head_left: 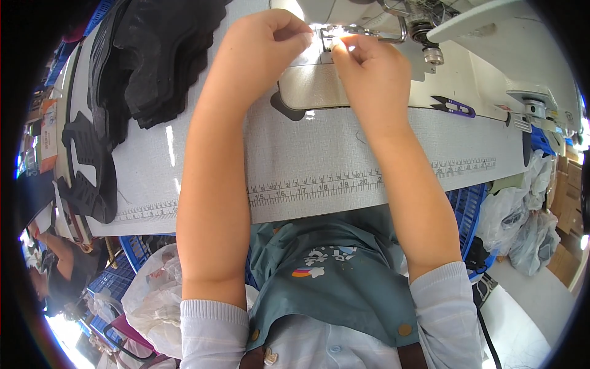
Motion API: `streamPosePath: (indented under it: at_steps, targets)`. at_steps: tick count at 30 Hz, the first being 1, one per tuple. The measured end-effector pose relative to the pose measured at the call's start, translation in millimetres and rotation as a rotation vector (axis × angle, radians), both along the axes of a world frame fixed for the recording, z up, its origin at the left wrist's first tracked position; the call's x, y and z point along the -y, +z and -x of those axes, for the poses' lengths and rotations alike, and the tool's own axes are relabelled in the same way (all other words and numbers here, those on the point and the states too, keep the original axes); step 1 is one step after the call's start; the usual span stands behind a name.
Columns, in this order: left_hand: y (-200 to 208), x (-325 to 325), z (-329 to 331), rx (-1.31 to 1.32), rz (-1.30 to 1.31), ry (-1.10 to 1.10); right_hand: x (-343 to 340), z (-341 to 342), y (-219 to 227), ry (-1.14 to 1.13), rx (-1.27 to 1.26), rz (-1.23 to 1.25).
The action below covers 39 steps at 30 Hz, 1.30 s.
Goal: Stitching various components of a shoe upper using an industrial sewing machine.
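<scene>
Both my hands meet at the needle area of a white sewing machine [491,34]. My left hand [261,52] is closed, thumb and forefinger pinched just left of the metal presser foot [327,42]. On its right side, my right hand [378,71] pinches close against the foot. Whatever lies between either set of fingertips is too small and too brightly lit to make out. Below them is the machine's pale bed [313,86]. Purple-handled thread snips [453,106] lie to the right of my right wrist.
A stack of black cut pieces [166,61] and a black cut-out part [92,169] lie on the left. A measuring tape [319,187] runs along the table's front. Blue crates [465,212], plastic bags [522,209] and cardboard boxes [565,221] stand around. Another person [61,264] is at the far left.
</scene>
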<state>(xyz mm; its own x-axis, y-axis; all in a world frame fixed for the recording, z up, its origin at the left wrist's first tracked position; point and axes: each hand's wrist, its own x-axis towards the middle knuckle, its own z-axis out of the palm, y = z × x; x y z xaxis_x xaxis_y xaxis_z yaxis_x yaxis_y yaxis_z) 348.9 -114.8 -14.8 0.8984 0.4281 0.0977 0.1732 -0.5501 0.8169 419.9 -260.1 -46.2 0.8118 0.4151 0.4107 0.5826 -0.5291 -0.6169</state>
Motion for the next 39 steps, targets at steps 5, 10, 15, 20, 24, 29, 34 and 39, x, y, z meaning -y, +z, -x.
streamPosePath:
  at_steps: [5,10,15,20,24,29,34,39]
  targets:
    - [-2.0,-0.5,-1.3,0.016,-0.021,-0.002,-1.2,0.8,2.8,0.006,0.049,0.011]
    - [-2.8,-0.6,-1.5,0.02,-0.01,0.0,-0.7,0.4,2.6,0.009,0.048,0.02]
    - [-1.5,0.0,-1.8,-0.004,-0.025,-0.008,1.3,0.0,3.0,0.007,0.026,0.034]
    - [0.1,0.6,-1.6,-0.018,-0.017,-0.006,0.7,-0.9,1.5,0.014,0.061,0.024]
    - [-2.1,-0.4,-2.0,0.001,-0.011,-0.01,0.1,-0.4,1.2,0.02,0.052,-0.007]
    - [-1.2,0.3,-2.6,-0.017,-0.008,-0.011,0.1,-1.0,-0.6,0.019,0.072,-0.015]
    - [-1.8,0.2,-1.9,-0.014,-0.035,-0.014,-1.2,-2.5,-3.6,0.021,0.079,-0.009]
    - [-0.6,1.0,-2.4,-0.029,-0.022,-0.014,-1.3,-2.2,-4.1,0.013,0.083,-0.008]
